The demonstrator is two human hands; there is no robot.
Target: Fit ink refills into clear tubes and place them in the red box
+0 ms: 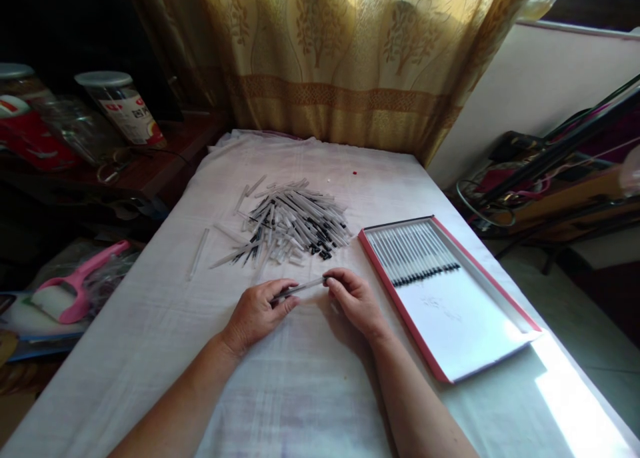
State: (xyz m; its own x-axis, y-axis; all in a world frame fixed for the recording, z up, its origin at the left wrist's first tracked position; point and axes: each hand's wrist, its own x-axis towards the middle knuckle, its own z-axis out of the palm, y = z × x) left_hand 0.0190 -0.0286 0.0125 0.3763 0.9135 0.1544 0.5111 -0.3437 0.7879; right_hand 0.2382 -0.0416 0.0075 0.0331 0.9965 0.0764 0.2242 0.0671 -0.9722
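Observation:
A slim pen (310,285) with a clear barrel spans the gap between my two hands over the near middle of the table. My left hand (263,311) is closed around its left end. At the other end, the fingers of my right hand (353,301) pinch the dark tip. Just beyond my hands lies a loose heap of pen parts (295,225), clear barrels mixed with black pieces. To the right of my right hand is a shallow red-edged box (405,331), with a row of pens (413,251) side by side at its far end.
White cloth covers the table (165,331). A single clear barrel (199,255) lies left of the heap. A red bit (355,173) sits farther back. Jars (123,111) stand on a dark shelf at left, above a pink-handled roller (80,288). A curtain (325,65) hangs behind.

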